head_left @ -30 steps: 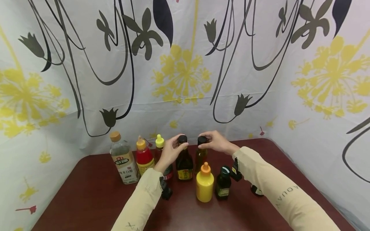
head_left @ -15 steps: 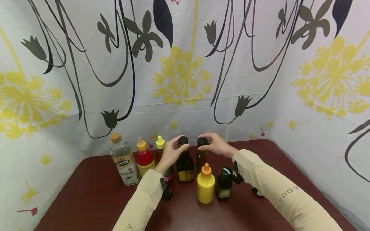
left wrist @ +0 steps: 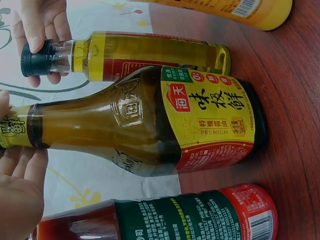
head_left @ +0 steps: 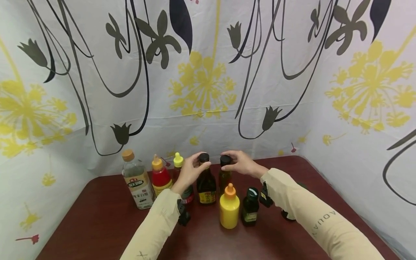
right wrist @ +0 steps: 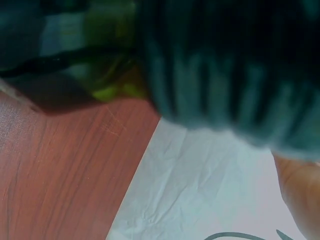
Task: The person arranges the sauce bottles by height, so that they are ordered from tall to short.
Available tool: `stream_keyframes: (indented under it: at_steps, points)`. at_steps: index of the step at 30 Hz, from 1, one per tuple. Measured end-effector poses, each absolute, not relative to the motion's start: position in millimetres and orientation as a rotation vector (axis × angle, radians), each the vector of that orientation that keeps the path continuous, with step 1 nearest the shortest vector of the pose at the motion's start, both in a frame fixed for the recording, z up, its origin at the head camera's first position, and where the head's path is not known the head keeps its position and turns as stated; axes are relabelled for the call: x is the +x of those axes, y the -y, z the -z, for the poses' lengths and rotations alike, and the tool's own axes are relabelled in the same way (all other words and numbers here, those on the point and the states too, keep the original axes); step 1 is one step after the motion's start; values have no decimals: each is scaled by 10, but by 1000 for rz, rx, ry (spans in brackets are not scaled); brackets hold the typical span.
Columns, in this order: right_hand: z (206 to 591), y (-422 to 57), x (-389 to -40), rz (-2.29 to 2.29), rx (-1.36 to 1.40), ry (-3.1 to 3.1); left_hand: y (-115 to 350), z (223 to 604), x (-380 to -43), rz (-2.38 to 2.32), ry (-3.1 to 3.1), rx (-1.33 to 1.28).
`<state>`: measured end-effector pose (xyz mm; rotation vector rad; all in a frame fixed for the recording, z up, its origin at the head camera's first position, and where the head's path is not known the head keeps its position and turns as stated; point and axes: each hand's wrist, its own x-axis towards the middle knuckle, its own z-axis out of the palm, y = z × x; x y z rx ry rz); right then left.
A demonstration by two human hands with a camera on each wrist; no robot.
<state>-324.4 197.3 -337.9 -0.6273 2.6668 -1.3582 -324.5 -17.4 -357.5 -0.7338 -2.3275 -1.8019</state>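
In the head view, with twelve o'clock toward the back, the soy sauce bottle (head_left: 206, 186) stands upright near the middle of the table (head_left: 97, 224). Your left hand (head_left: 189, 171) comes in from seven o'clock and grips its neck, thumb and fingers curled just under the black cap. At about two o'clock from it, just beside, stands the oil bottle (head_left: 225, 178); your right hand (head_left: 243, 164) reaches in from four o'clock and pinches its black cap.

Between four and five o'clock of the soy sauce you have a yellow squeeze bottle (head_left: 229, 213), with a dark green bottle (head_left: 250, 209) close by at three o'clock from that. Farther toward three, a small dark-based item (head_left: 287, 215) is mostly hidden under your right sleeve (head_left: 312, 213).

Toward nine o'clock, in order, you have the yellow-capped bottle (head_left: 177, 162), partly behind your left hand, a red squeeze bottle (head_left: 160, 177) and a clear vinegar bottle (head_left: 138, 186). A flower-patterned cloth (head_left: 208, 135) hangs at twelve.
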Motion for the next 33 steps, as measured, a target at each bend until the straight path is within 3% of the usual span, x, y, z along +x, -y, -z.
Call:
stream_keyframes:
  at_steps: [19,33]
  points:
    - [3095,-2230,-3110,1374,-670,-2570,139,3469,-3224,1803,2472,-569]
    - [2924,-2617,-2889,1383,-753,-2667,220,3284,-2973,1546,2398,-675]
